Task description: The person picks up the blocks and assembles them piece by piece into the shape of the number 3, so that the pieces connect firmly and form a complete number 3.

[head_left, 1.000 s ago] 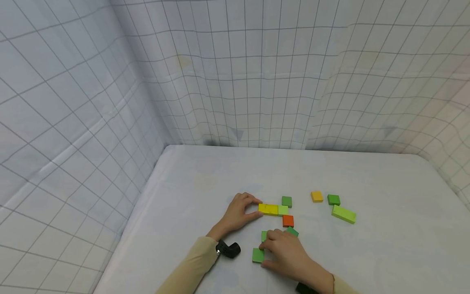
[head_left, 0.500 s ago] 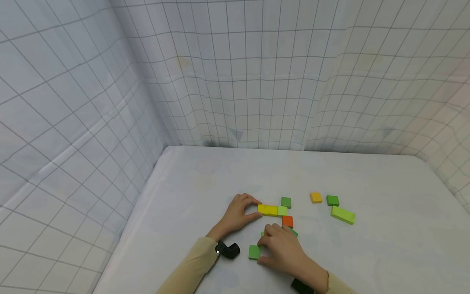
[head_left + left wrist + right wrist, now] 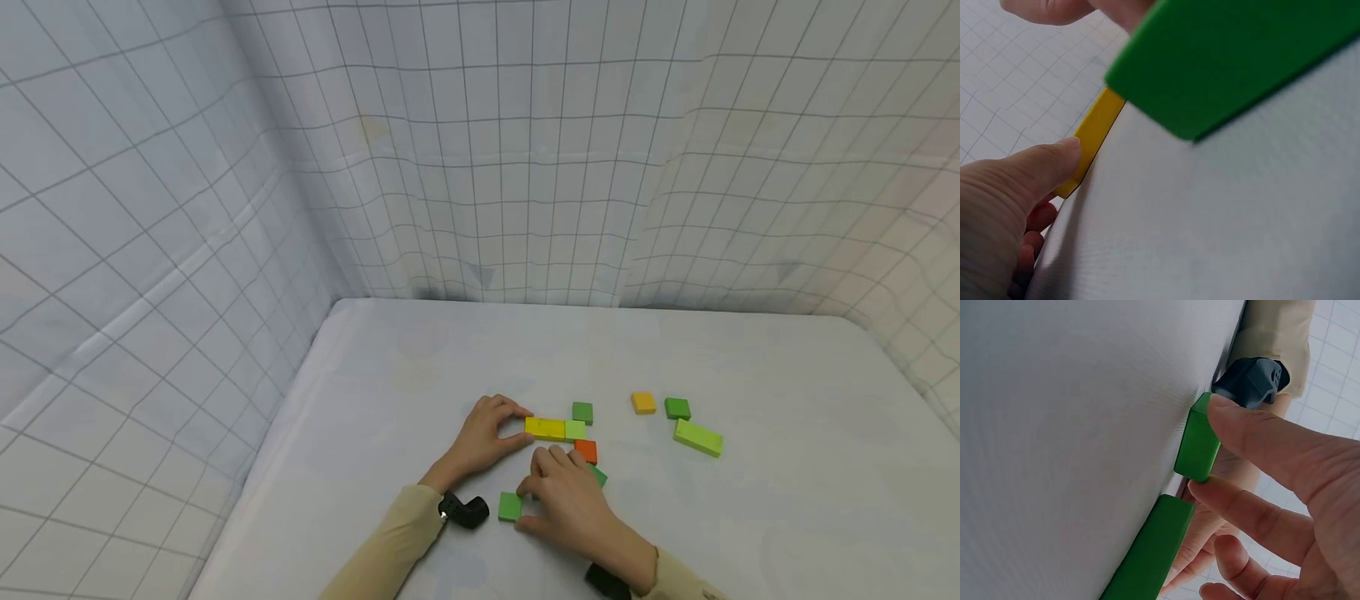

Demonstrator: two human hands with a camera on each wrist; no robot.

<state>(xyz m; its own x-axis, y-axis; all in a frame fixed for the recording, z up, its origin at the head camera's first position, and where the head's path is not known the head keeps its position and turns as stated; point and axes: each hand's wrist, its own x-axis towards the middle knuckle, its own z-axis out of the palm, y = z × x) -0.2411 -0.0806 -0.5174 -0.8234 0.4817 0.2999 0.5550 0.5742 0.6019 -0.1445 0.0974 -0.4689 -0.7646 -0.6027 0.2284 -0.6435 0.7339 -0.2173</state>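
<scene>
My left hand (image 3: 483, 437) pinches the left end of the yellow block (image 3: 545, 429) between thumb and fingers. A light green square block (image 3: 575, 430) touches its right end. Nearer me, my right hand (image 3: 566, 504) pinches a small green block (image 3: 510, 507) between thumb and index finger. In the right wrist view, that green block (image 3: 1197, 440) stands beside a second green block (image 3: 1150, 550), which the right hand hides in the head view. A green block (image 3: 1222, 62) fills the top of the left wrist view, with the yellow block (image 3: 1094, 137) under my left thumb.
A red block (image 3: 586, 452), a dark green block (image 3: 597, 474) and a green block (image 3: 582, 412) lie around the row. Farther right are an orange-yellow block (image 3: 643, 403), a green block (image 3: 678, 408) and a long lime block (image 3: 698, 437). Gridded cloth (image 3: 480, 167) hangs behind the white table (image 3: 420, 350).
My right hand has slid the small green block to the left and slightly away from me. My left hand has stayed at the yellow block.
</scene>
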